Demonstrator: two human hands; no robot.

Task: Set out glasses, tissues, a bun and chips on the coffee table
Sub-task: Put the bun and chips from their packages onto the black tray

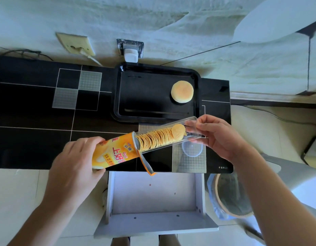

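Note:
My left hand (77, 160) grips an orange chips can (113, 153), held tilted over the black coffee table (33, 118). A clear plastic inner tray (189, 134) full of stacked chips (159, 139) sticks out of the can's mouth to the right. My right hand (217, 137) pinches the tray's far end. The can's peeled seal strip (147, 166) hangs down from its rim. A round pale bun (182, 91) lies on the right side of a black tray (121, 96) at the back of the table. A clear round lid (191, 149) lies on the table under the chip tray.
A white open drawer (153, 196) juts out below the table's front edge. To the right stands a bin with a plastic liner (230, 196). Wall sockets (130, 50) and cables sit behind the table. White furniture (260, 135) stands at the right.

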